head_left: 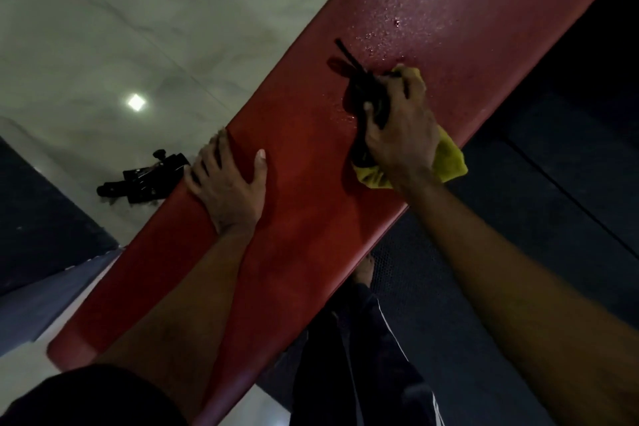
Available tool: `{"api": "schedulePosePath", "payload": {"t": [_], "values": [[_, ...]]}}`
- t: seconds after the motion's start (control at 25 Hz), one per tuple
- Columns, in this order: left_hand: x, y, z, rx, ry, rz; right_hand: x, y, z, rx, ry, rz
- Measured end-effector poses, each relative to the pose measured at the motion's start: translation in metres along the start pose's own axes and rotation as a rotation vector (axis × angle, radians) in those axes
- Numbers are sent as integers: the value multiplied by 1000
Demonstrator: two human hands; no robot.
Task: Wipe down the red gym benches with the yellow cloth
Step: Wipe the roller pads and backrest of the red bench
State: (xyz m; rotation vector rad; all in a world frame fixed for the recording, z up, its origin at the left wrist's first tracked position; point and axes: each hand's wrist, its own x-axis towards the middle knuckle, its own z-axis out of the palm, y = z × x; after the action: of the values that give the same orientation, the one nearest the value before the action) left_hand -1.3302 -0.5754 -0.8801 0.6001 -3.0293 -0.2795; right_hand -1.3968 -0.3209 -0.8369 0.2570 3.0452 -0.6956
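Note:
A long red gym bench [311, 218] runs diagonally from the lower left to the upper right. Water droplets speckle its far end. My right hand [401, 128] presses a yellow cloth [449, 159] onto the pad near its right edge, and its fingers also grip a black object [366, 93] with a thin stem, perhaps a spray head. My left hand [228, 183] holds the bench's left edge, thumb on top and fingers curled over the side.
Pale glossy tile floor [138, 28] lies left of the bench, with a black bench fitting [145, 176] on it. Dark rubber matting [553, 201] covers the right side. My leg and bare foot [363, 270] stand by the bench's right edge.

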Motion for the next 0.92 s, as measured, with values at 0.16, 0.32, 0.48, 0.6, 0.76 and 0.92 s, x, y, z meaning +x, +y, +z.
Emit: {"api": "schedulePosePath", "payload": {"t": [0.16,0.32,0.48,0.6,0.76,0.92], "values": [[0,0,0,4,-23,-12,-13,-18,2,-91,-178,-417],[0,1,-1,-4,-26,-12,50,3,-12,-95,-226,-534],[0,1,-2,9,-33,5,63,-28,9,-67,-54,-163],[0,2,-2,23,-32,13,33,-45,13,-80,-130,-346],[0,3,-4,13,-37,9,36,-37,5,-163,-334,-693],[0,2,-3,4,-65,1,78,-61,17,-62,-211,-377]]}}
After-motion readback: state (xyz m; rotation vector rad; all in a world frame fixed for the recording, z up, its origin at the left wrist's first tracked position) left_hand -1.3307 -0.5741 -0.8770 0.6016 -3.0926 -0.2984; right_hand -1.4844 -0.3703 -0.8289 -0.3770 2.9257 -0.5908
